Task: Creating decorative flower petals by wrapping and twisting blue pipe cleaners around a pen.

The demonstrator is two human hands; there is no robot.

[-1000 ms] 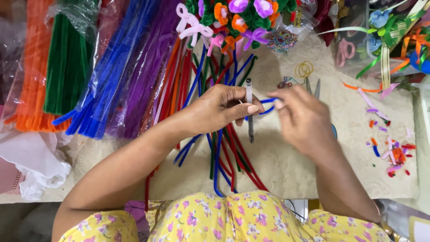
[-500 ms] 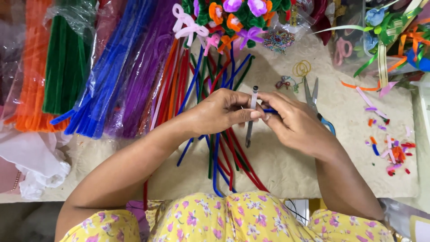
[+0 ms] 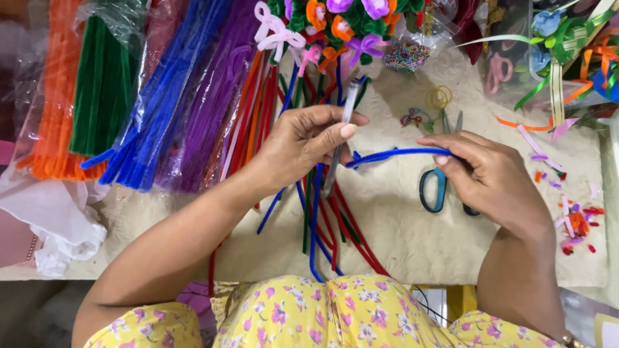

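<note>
Near the table's front edge, the left hand (image 3: 303, 145) pinches a thin pen (image 3: 340, 138), held almost upright, fingers closed round it. A blue pipe cleaner (image 3: 400, 153) runs sideways from the pen to the right hand (image 3: 490, 177), whose fingertips grip its far end. Behind it lie scissors (image 3: 435, 183) and, toward the back edge, paper flowers (image 3: 335, 19)

A blue pipe cleaner (image 3: 400, 153), thin and fuzzy, runs nearly level from three o'clock toward nine o'clock, its nine-o'clock end bent and coiled against a slim grey pen-like stick (image 3: 340, 138). That stick stands almost upright, tilted slightly, top toward twelve o'clock. Both are held above the desk, over loose red, green and blue stems.
</note>
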